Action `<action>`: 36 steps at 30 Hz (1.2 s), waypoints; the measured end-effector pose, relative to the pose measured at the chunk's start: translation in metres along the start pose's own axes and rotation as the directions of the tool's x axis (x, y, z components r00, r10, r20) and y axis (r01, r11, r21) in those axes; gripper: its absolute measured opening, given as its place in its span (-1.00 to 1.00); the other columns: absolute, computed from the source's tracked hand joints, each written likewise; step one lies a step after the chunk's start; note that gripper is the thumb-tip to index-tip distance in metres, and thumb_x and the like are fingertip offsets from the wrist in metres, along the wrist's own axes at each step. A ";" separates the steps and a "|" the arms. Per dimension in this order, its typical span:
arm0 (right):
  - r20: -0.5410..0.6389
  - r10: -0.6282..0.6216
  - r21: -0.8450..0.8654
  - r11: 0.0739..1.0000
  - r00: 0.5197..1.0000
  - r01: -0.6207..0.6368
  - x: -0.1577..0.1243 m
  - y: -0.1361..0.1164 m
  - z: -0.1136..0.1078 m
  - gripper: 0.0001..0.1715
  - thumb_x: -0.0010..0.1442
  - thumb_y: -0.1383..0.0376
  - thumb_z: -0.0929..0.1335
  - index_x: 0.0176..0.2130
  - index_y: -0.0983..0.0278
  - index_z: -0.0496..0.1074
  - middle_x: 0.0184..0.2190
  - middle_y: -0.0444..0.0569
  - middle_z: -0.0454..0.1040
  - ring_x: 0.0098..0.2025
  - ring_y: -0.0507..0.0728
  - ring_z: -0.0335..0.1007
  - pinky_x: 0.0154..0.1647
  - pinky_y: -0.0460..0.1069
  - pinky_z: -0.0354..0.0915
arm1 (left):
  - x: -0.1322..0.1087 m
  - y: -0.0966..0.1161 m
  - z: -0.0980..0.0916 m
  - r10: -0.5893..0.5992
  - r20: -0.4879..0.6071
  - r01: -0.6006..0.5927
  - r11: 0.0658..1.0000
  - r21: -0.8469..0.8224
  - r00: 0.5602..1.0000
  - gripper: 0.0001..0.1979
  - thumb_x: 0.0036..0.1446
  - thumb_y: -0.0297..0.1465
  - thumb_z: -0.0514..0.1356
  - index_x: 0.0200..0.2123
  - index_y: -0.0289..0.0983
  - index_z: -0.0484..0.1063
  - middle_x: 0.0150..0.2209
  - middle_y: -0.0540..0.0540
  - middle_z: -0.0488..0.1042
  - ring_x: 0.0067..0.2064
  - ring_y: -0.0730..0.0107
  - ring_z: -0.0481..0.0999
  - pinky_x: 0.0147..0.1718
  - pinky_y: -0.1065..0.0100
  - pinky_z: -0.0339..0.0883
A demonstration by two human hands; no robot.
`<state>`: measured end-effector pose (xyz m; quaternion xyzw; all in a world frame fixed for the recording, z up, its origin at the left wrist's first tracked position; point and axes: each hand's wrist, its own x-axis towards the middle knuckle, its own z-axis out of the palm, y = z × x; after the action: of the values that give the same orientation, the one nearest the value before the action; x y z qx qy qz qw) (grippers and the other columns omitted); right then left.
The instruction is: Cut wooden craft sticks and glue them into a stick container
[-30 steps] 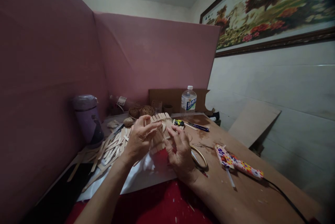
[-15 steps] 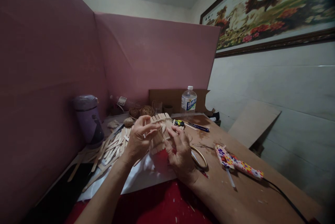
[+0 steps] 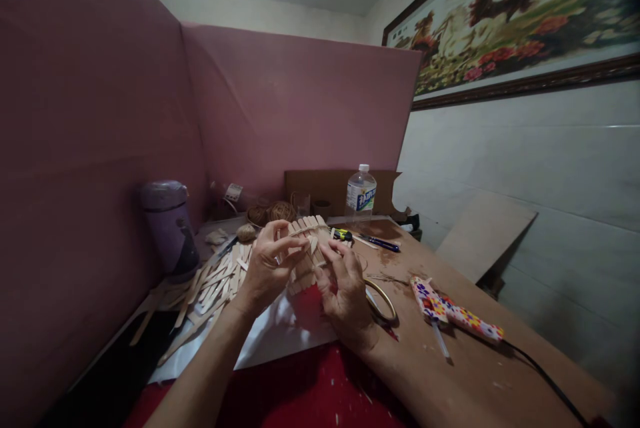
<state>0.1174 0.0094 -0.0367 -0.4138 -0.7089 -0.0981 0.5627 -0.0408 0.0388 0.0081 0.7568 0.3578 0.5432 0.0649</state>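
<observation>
A small panel of wooden craft sticks [image 3: 304, 271] is held up between my hands over the table. The sticks lie side by side, with strips running across them near the top and bottom. My left hand [image 3: 269, 260] is closed on the panel's left side, thumb and fingers near a small pointed piece of wood [image 3: 313, 244] on its face. My right hand [image 3: 345, 291] grips the lower right edge, thumb below and fingers on the face. Whether the left fingertips also pinch the pointed piece I cannot make out.
Loose craft sticks [image 3: 220, 285] are heaped at left beside a purple flask [image 3: 169, 231]. Twine balls [image 3: 281, 211] and a plastic bottle [image 3: 361, 192] stand behind. Scissors [image 3: 386, 305], a blue cutter [image 3: 381, 243] and a flowered glue gun [image 3: 455, 315] with its cord lie at right.
My hands and the panel stay almost in place. The left fingers have shifted very slightly near the pointed piece.
</observation>
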 end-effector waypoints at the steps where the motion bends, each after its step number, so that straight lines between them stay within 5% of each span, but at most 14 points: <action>1: 0.001 0.000 -0.002 1.000 1.000 0.000 0.000 0.000 0.000 -0.56 0.23 0.33 0.25 0.11 0.25 0.26 0.06 0.13 0.26 0.12 0.24 0.19 0.13 0.25 0.16 | 0.000 0.000 0.000 -0.001 -0.001 0.001 1.000 0.004 1.000 -0.87 0.06 -0.39 0.25 -0.30 -0.14 0.58 -0.08 -0.12 0.31 -0.03 0.28 0.36 -0.04 0.19 0.28; 21: 0.006 0.016 -0.007 1.000 1.000 -0.016 -0.001 0.000 -0.001 -0.55 0.24 0.33 0.24 0.12 0.21 0.26 0.07 0.11 0.23 0.12 0.24 0.17 0.12 0.24 0.18 | 0.000 0.000 0.000 0.127 0.028 -0.130 0.971 0.203 0.992 -0.84 0.15 -0.33 0.17 -0.28 -0.11 0.57 -0.11 -0.12 0.33 -0.10 0.31 0.36 -0.12 0.22 0.28; 36: 0.020 -0.025 -0.012 1.000 0.999 0.025 0.000 0.004 0.002 -0.55 0.25 0.30 0.24 0.13 0.20 0.28 0.07 0.10 0.23 0.12 0.24 0.18 0.12 0.21 0.21 | -0.001 -0.004 -0.004 0.094 0.031 -0.098 0.974 0.203 0.995 -0.82 0.16 -0.35 0.15 -0.25 -0.09 0.57 -0.01 -0.12 0.34 -0.02 0.26 0.37 -0.07 0.19 0.27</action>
<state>0.1184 0.0136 -0.0384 -0.4094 -0.7189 -0.1052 0.5518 -0.0457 0.0399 0.0071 0.7815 0.3740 0.4981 -0.0359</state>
